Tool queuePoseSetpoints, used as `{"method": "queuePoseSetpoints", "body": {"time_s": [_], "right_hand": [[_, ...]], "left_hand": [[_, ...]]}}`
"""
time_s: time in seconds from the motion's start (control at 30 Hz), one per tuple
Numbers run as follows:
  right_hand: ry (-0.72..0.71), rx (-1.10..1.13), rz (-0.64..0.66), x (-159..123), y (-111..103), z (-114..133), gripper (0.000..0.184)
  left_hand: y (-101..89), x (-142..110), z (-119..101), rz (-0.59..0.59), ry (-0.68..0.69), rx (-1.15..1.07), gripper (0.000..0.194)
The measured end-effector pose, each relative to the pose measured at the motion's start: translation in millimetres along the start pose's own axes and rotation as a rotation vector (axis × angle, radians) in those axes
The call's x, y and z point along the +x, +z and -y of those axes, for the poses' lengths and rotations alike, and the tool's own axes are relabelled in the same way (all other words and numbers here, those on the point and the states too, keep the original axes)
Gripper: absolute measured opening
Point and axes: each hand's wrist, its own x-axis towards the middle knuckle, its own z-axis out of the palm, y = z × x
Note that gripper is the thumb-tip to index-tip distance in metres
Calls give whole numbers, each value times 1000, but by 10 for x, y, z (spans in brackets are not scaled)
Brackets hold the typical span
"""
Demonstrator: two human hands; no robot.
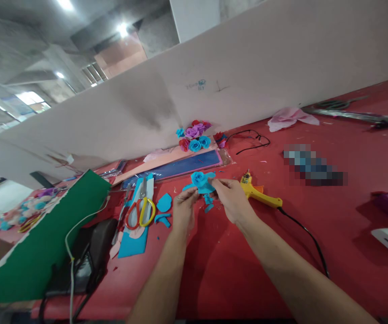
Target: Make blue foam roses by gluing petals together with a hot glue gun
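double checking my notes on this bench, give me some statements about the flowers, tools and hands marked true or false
1. The left hand and right hand both hold the blue flower. True.
2. The yellow glue gun lies on the red table. True.
3. In the picture, the glue gun is left of the blue flower. False: it is to the right.
4. The scissors lie on a blue sheet. True.
5. Both scissor handles are yellow. False: one is reddish.
6. Every flower near the partition is blue. False: the bunch also has purple and red ones.
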Motion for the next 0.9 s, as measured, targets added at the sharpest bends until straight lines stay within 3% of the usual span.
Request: {"method": "queuePoseSetpoints", "body": {"time_s": [0.3, 0.6, 0.8, 0.9], "right_hand": [[43, 7, -1, -12, 2, 75, 24], [61, 64, 12, -58, 16, 102, 25], [39, 178, 96, -94, 14, 128, 31], [7, 257, 123, -99, 6, 123, 23]], "left_hand": [[-12, 14, 37, 80, -89, -76, 16], [-2, 3, 35, 82, -94, -66, 12], [3, 9, 40, 85, -85, -130, 14], [2, 10, 21, 79, -89, -182, 16]]}}
